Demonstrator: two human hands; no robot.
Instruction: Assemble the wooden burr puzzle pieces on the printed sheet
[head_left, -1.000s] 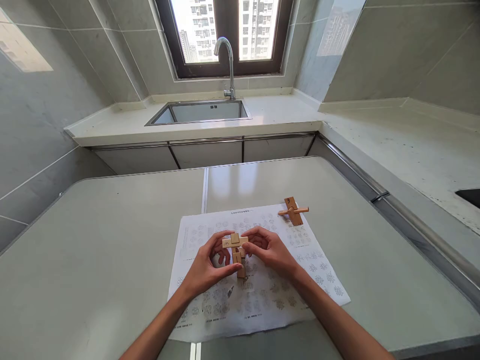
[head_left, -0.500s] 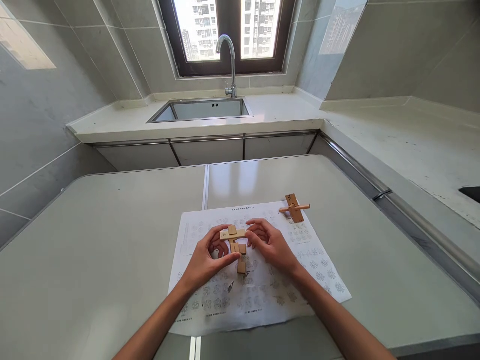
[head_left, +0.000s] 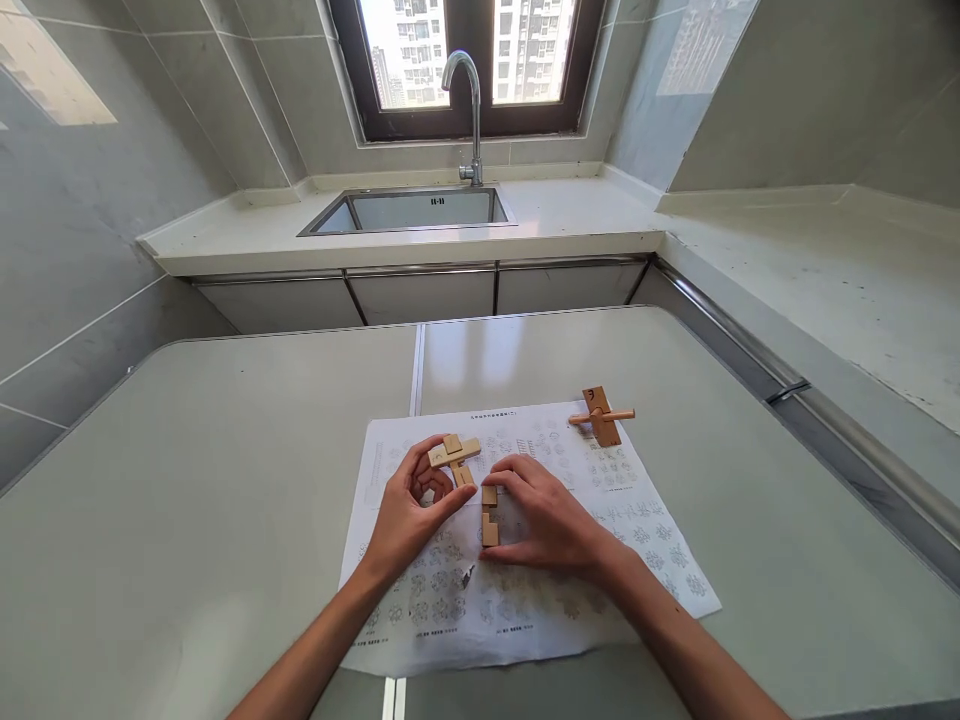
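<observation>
My left hand point(head_left: 415, 505) is closed around a small cross-shaped assembly of interlocking wooden puzzle pieces point(head_left: 454, 453), thumb beneath and fingers behind. My right hand point(head_left: 544, 515) grips a single notched wooden puzzle piece point(head_left: 490, 516) at its two ends, thumb at the near end and fingertips at the far end. That piece stands lengthwise, just right of the left thumb tip. Both hands are over a printed sheet point(head_left: 517, 590) with rows of small line drawings.
Another wooden assembly point(head_left: 602, 416), a flat numbered plate crossed by a round stick, lies at the sheet's far right corner. The sheet rests on a pale table point(head_left: 225, 480). Beyond stand a counter with a sink point(head_left: 412, 210) and a tap point(head_left: 474, 120).
My right hand has moved down from the cross-shaped assembly and taken hold of the notched piece. My left hand has tilted the assembly. The view has shifted slightly.
</observation>
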